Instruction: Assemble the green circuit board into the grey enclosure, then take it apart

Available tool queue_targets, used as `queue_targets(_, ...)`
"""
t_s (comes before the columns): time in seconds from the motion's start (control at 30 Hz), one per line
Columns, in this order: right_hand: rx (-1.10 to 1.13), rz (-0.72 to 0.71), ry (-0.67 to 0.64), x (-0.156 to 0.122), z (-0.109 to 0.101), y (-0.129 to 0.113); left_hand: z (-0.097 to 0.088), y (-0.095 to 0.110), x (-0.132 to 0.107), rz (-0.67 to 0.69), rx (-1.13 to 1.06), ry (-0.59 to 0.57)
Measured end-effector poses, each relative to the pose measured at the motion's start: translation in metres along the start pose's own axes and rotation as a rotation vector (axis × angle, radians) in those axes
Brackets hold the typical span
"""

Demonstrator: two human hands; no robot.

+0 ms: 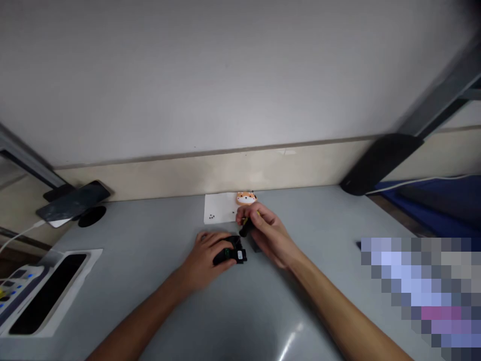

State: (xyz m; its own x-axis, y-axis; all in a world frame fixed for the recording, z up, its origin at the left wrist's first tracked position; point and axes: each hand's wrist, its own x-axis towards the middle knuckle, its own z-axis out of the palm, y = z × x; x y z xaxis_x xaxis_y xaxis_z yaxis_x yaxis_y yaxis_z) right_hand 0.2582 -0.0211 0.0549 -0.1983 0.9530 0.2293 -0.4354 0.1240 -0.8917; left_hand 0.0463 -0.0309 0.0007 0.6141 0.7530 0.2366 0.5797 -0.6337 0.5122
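My left hand (205, 255) rests on the grey table (150, 235), its fingers closed round a small black device (230, 254) with a bit of green showing. My right hand (263, 228) is just to the right and above it, closed on a dark screwdriver-like tool (247, 226) with a yellow part, its tip pointing down at the device. Behind the hands lies a white sheet of paper (220, 206) with a few tiny dark specks on it.
An orange animal-shaped figure (246, 198) sits at the paper's right corner by the wall. A phone on a stand (73, 203) with a white cable is at far left. A white and black machine (45, 291) stands at the front left. A black pad (379, 163) leans at right.
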Motion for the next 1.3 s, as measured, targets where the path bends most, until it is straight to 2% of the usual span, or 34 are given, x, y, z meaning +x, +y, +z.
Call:
queue_targets(0.23, 0.156, 0.017, 0.066, 0.007, 0.001, 0.006, 0.001, -0.001, -0.001, 0.008, 0.016, 0.018)
queue_targets(0.5, 0.142, 0.022, 0.065, 0.007, -0.001, 0.005, 0.001, -0.002, 0.000, 0.007, 0.033, 0.020)
queue_targets(0.7, 0.152, 0.038, 0.008, 0.001, 0.001, 0.007, 0.001, 0.000, 0.000, 0.000, 0.031, 0.026)
queue_targets(0.9, 0.113, 0.008, 0.033, 0.004, 0.004, 0.010, 0.000, 0.001, 0.000, 0.008, 0.028, 0.028)
queue_targets(1.03, 0.141, 0.075, -0.011, 0.004, 0.003, 0.005, -0.001, 0.001, 0.000, 0.008, 0.031, 0.015)
queue_targets(1.13, 0.044, 0.062, -0.043, 0.000, 0.003, 0.002, 0.001, 0.001, 0.000, 0.010, 0.044, 0.024)
queue_targets(1.3, -0.099, 0.005, 0.061, 0.000, 0.005, 0.004, 0.002, 0.001, 0.000, 0.030, 0.059, 0.045)
